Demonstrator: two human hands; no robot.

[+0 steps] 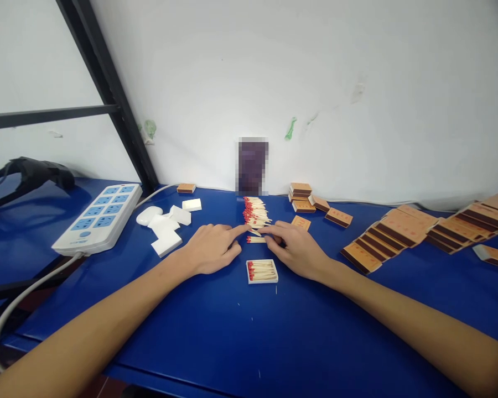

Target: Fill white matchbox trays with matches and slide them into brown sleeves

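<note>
A heap of red-tipped matches [255, 211] lies on the blue table. My left hand [213, 249] reaches to the heap's near edge from the left, index finger stretched out and thumb apart. From the other side, the index fingertip of my right hand [296, 247] touches or nearly touches matches at the same edge; its other fingers are bent and partly hidden. Between the hands sits a small row of separate matches [255, 240], its right end by my right fingers. Nearer to me is a white matchbox tray [262, 282] holding several matches, heads to the left.
White matchbox trays [166, 243] lie left beside a power strip [99, 218]. Matchboxes [301, 189] are stacked behind my right hand. Long overlapping rows of matchbox sleeves [402, 226] spread across the right. A black metal frame [108, 72] and a white wall stand behind.
</note>
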